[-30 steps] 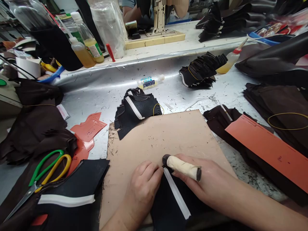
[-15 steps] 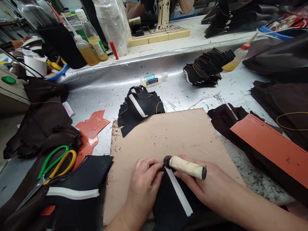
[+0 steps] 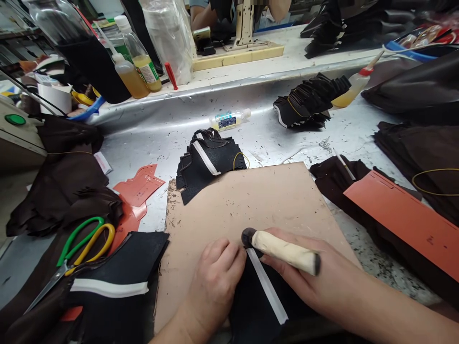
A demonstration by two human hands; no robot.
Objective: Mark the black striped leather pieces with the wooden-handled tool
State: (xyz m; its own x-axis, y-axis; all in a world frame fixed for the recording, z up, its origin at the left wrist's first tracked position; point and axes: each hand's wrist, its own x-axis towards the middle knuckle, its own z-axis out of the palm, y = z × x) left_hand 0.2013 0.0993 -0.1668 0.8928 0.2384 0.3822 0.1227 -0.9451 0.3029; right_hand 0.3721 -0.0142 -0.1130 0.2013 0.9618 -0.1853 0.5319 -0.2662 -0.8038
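Note:
A black leather piece point(image 3: 251, 301) with a white tape strip point(image 3: 267, 286) running down it lies over the near part of a tan board point(image 3: 222, 205). My left hand point(image 3: 218, 282) is closed at the upper left edge of this piece, its fingers curled and their tips hidden. A small hammer point(image 3: 287, 249), with a dark round head and a cream-wrapped handle, is gripped in my right hand point(image 3: 315, 272). The hammer head sits at the top end of the tape, beside my left fingers. I cannot tell whether it touches the leather.
Taped black pieces lie left point(image 3: 118, 267) and beyond the board point(image 3: 208, 165). Green-and-yellow scissors point(image 3: 77, 253) rest at left. Orange templates point(image 3: 405, 210), dark leather stacks point(image 3: 57, 177) and a small bottle point(image 3: 229, 119) surround the board. A person sits behind the sewing machine point(image 3: 245, 24).
My left fingers have curled in more tightly at the leather's edge. The hammer has tilted, its handle end moving right and down, its head slightly up and left.

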